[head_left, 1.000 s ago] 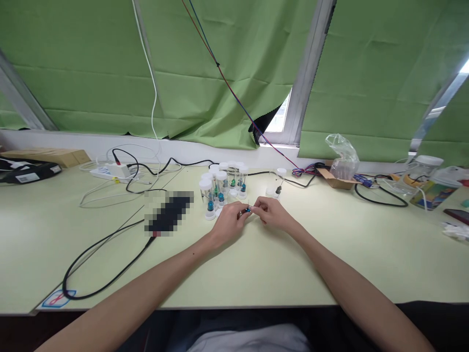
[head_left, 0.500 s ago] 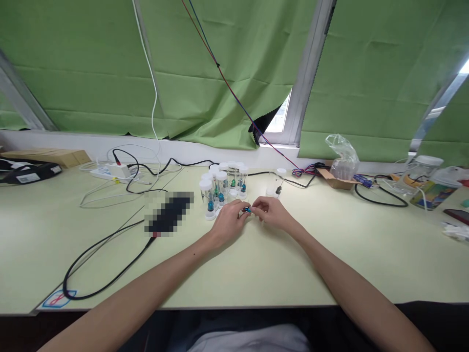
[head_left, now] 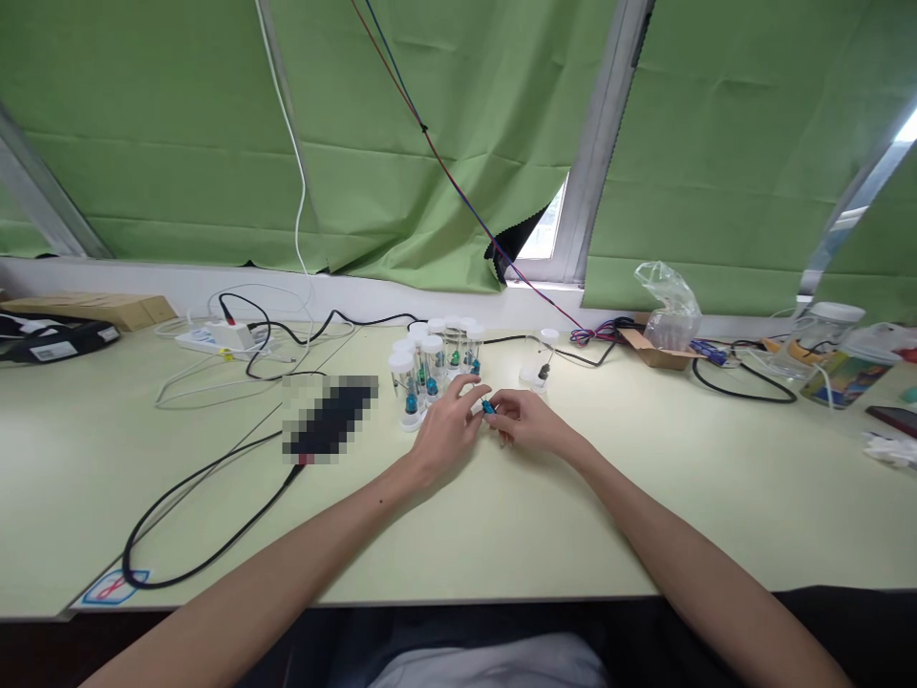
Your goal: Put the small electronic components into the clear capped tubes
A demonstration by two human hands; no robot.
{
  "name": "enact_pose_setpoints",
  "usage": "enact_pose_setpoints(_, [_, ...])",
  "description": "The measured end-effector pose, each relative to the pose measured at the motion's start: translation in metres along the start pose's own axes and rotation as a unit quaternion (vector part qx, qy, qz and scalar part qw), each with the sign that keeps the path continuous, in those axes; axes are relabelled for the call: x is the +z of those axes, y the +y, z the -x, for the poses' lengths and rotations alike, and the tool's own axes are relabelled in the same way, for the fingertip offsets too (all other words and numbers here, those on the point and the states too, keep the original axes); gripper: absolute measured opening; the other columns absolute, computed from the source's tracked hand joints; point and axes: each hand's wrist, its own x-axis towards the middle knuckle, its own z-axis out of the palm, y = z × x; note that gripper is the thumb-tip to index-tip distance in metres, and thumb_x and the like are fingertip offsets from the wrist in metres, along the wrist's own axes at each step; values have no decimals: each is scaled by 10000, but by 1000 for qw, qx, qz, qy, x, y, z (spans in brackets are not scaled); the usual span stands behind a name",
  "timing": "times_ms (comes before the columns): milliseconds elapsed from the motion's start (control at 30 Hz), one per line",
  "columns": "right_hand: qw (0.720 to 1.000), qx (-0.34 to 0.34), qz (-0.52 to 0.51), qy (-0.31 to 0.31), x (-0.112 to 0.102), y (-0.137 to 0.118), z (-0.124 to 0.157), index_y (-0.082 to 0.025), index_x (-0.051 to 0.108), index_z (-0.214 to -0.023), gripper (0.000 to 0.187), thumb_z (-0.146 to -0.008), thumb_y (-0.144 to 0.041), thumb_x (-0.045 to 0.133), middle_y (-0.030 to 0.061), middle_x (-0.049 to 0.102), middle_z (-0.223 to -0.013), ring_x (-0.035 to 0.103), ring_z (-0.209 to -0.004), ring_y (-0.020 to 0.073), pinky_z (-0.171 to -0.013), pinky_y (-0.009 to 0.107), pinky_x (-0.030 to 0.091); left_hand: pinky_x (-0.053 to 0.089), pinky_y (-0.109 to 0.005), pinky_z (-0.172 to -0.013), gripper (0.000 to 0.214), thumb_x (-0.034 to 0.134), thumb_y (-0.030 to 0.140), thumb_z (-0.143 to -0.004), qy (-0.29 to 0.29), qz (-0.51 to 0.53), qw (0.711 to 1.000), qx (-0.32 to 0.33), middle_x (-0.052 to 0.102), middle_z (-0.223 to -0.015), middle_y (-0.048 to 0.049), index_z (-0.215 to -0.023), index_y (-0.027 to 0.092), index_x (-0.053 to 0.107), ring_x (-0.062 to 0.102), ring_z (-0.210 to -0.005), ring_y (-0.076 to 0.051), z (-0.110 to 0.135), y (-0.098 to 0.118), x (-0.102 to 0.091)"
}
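A small blue part [head_left: 488, 408] sits between my two hands above the pale green table [head_left: 645, 497]. My right hand [head_left: 526, 421] pinches it at the fingertips. My left hand [head_left: 448, 425] has its fingers spread and touches the part from the left; whether it still grips is unclear. Just behind my left hand stands a cluster of several clear vials with white caps [head_left: 434, 367], holding blue and green parts. A separate vial [head_left: 545, 358] lies tipped behind my right hand.
A blurred black device [head_left: 330, 419] with a black cable [head_left: 186, 502] lies left of my hands. A white power strip [head_left: 219, 335] and cords sit at the back left. At the back right are a cardboard box with a plastic bag [head_left: 663, 330], jars [head_left: 831, 344].
My left hand's fingers have spread apart and lifted from the blue part, while my right hand keeps the pinch and has shifted slightly left.
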Motion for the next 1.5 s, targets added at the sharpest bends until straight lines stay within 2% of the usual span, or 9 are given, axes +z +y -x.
enact_pose_setpoints(133, [998, 18, -57, -20, 0, -1, 1, -195, 521, -916, 197, -857, -360, 611, 13, 671, -734, 633, -558, 129, -519, 250, 515, 498, -285, -668, 343, 504, 140, -874, 31, -40, 998, 23, 422, -1342, -107, -1198, 252, 532, 600, -740, -108, -1, 2, -2])
enact_pose_setpoints(367, [993, 35, -112, -14, 1, -7, 1, -200, 450, -870, 257, -834, -361, 647, 33, 703, -791, 648, -551, 131, -521, 271, 537, 474, -264, -609, 312, 501, 164, -891, 45, -57, 997, 38, 422, -1272, -105, -1191, 249, 500, 565, -698, -93, -2, 1, -2])
enact_pose_setpoints(533, [983, 37, -137, 114, -1, -8, -5, -204, 421, -861, 247, -808, -314, 636, 47, 712, -819, 649, -559, 126, -548, 268, 535, 486, -267, -611, 279, 494, 208, -904, 93, -9, 996, -1, 438, -1241, -101, -1183, 229, 493, 529, -610, -65, -3, 1, -5])
enact_pose_setpoints(667, [971, 21, -105, 213, -5, -4, -9, -222, 398, -902, 280, -805, -367, 617, 24, 706, -772, 638, -533, 134, -523, 264, 517, 488, -283, -631, 234, 507, 207, -896, 104, 4, 994, -22, 469, -1222, -97, -1130, 213, 521, 521, -576, -63, -3, 4, -6])
enact_pose_setpoints(767, [966, 4, -56, 250, -7, -3, -8, -232, 386, -875, 308, -832, -467, 580, 3, 685, -686, 615, -483, 144, -479, 256, 476, 475, -283, -624, 210, 497, 215, -900, 83, 14, 996, -32, 501, -1190, -83, -1106, 214, 538, 521, -568, -70, -2, 5, -4])
enact_pose_setpoints(900, [962, 0, 18, 272, -7, -3, -6, -234, 394, -791, 344, -882, -551, 492, -29, 610, -542, 527, -396, 133, -475, 260, 420, 471, -300, -680, 178, 488, 218, -897, 20, 11, 999, -42, 558, -1091, -48, -1060, 212, 562, 522, -577, -90, 0, 4, -1])
enact_pose_setpoints(1133, [945, -21, 137, 298, -7, -1, -6, -231, 390, -657, 391, -883, -536, 483, -55, 421, -444, 410, -444, 135, -544, 263, 354, 477, -333, -720, 273, 497, 258, -896, -49, -41, 996, -66, 552, -1140, -76, -1143, 224, 608, 583, -700, -149, 1, 2, 0])
enact_pose_setpoints(1300, [945, -29, 156, 288, -7, 2, -7, -222, 435, -651, 337, -888, -462, 459, -31, 475, -496, 443, -487, 143, -563, 259, 358, 471, -335, -701, 338, 477, 374, -920, -83, -64, 992, -76, 550, -1039, -94, -1188, 231, 624, 612, -821, -215, 2, -2, 0])
enact_pose_setpoints(1500, [948, -29, 166, 270, -6, 1, -6, -218, 451, -647, 327, -893, -433, 461, -22, 493, -526, 444, -509, 142, -572, 259, 354, 440, -333, -695, 362, 397, 435, -950, -96, -44, 990, -92, 569, -925, -83, -1097, 226, 654, 593, -805, -225, 1, -3, -2])
